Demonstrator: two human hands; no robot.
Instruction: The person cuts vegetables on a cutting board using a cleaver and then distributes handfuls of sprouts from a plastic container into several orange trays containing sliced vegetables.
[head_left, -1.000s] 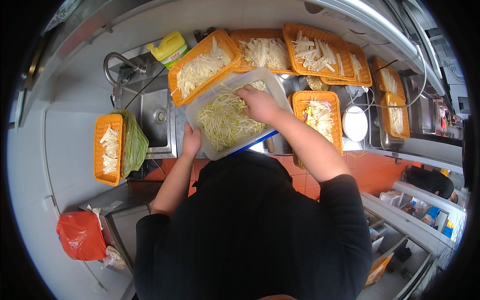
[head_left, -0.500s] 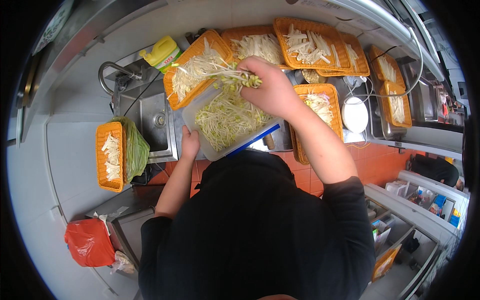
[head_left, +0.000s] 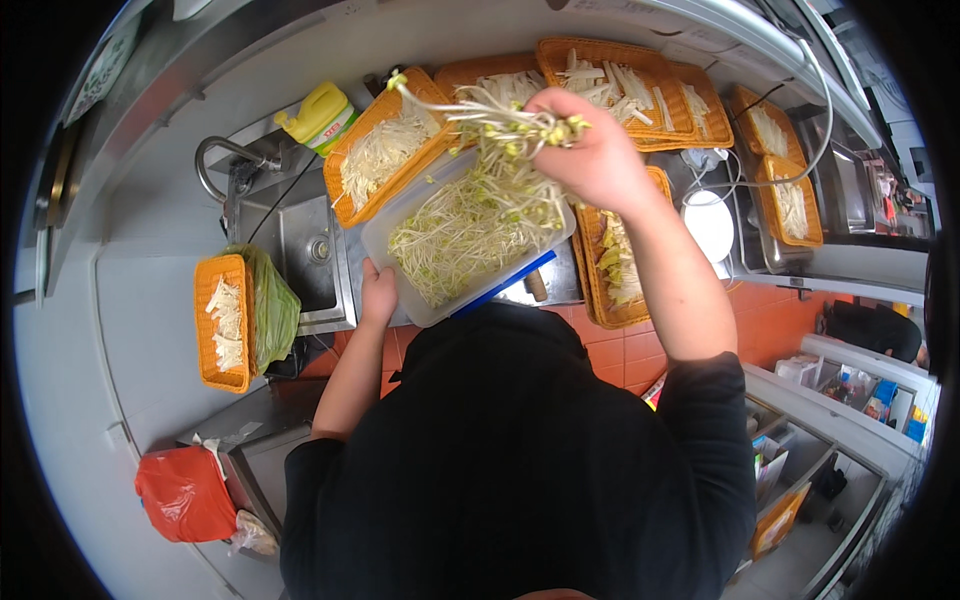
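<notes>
A clear plastic tub [head_left: 376, 238] full of bean sprouts [head_left: 455, 240] is tilted in front of me, with a blue strip [head_left: 505, 284] along its near right edge. My left hand [head_left: 378, 293] grips the tub's left wall, thumb on the outside and the other fingers hidden. Above the tub's far right side, my right hand [head_left: 592, 150] is closed around a loose bunch of bean sprouts [head_left: 510, 125]. Stems stick out to the left and hang down toward the tub. An orange basket of pale strips [head_left: 430, 160] sits just beyond the tub's left.
A metal sink [head_left: 300, 225] with a faucet [head_left: 215, 165] lies left, a yellow jug [head_left: 318, 115] behind it. More orange baskets [head_left: 625, 95] line the back. One basket [head_left: 600, 300] stands right of the tub. A white round object [head_left: 708, 228] and cables lie farther right.
My right hand has moved to the right and slightly away with its bunch of sprouts, drawing it over the tub's far right side. My left hand stays on the tub.
</notes>
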